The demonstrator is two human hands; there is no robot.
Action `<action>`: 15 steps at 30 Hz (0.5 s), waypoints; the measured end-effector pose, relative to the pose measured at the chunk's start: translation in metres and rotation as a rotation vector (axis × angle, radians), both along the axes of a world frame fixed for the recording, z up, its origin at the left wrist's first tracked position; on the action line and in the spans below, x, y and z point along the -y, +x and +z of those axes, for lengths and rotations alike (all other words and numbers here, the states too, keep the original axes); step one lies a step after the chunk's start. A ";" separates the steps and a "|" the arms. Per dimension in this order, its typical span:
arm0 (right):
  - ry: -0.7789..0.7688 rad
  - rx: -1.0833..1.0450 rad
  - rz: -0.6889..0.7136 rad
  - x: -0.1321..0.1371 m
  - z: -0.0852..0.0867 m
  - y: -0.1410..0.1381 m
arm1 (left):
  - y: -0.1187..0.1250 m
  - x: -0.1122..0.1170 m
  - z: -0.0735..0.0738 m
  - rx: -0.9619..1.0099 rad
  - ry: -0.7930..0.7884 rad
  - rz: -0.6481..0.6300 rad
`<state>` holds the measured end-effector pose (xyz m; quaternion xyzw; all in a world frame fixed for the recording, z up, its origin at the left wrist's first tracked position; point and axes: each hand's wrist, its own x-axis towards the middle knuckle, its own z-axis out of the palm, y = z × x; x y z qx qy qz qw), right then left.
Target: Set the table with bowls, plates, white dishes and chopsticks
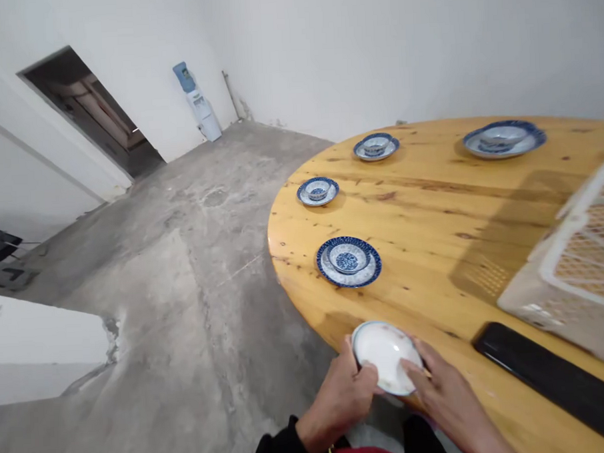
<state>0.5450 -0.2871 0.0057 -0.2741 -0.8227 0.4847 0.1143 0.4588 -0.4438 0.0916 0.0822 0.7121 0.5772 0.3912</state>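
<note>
Both hands hold a small white bowl [385, 353] with a pale blue rim, just over the near edge of the round wooden table [411, 215]. My left hand [346, 388] grips its left side, thumb over the rim. On the opposite side my right hand [433, 381] clasps it, thumb pressed inside. Whether more dishes sit beneath this bowl I cannot tell. Closest beyond it is a blue-patterned plate [367, 278] with a matching bowl [347, 256] on it.
Farther along the table's rim stand a second plate and bowl [318, 190], a third set [376, 146] and a larger one [503, 139]. A cream plastic basket [545, 302] and a long black case [549, 376] lie to the right. A water dispenser [203, 110] stands by the far wall.
</note>
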 end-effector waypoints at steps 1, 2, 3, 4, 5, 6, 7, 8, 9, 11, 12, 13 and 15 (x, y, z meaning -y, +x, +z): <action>-0.046 -0.001 0.020 0.024 -0.007 -0.004 | 0.002 0.021 -0.007 0.036 -0.006 0.036; -0.078 0.003 0.046 0.044 -0.013 -0.007 | 0.003 0.040 -0.014 0.066 -0.007 0.072; -0.097 0.009 0.064 0.060 -0.018 -0.010 | 0.005 0.057 -0.019 0.090 -0.009 0.108; -0.105 0.015 0.077 0.073 -0.021 -0.013 | 0.005 0.070 -0.023 0.111 -0.010 0.143; -0.104 0.019 0.088 0.083 -0.024 -0.015 | 0.005 0.081 -0.027 0.134 -0.012 0.174; -0.098 0.021 0.101 0.091 -0.025 -0.018 | 0.005 0.089 -0.030 0.157 -0.013 0.201; -0.090 0.024 0.117 0.095 -0.026 -0.021 | 0.004 0.094 -0.032 0.177 -0.013 0.225; -0.081 0.025 0.133 0.098 -0.027 -0.025 | 0.002 0.098 -0.034 0.192 -0.011 0.243; -0.073 0.028 0.150 0.099 -0.027 -0.029 | -0.001 0.099 -0.036 0.204 -0.010 0.257; -0.061 0.041 0.174 0.099 -0.026 -0.041 | -0.010 0.099 -0.040 0.222 -0.010 0.292; -0.055 0.045 0.180 0.098 -0.025 -0.048 | -0.015 0.098 -0.042 0.226 -0.012 0.308; -0.049 0.042 0.184 0.097 -0.025 -0.056 | -0.021 0.097 -0.043 0.228 -0.015 0.320; -0.044 0.021 0.188 0.098 -0.022 -0.073 | -0.036 0.095 -0.044 0.220 -0.022 0.333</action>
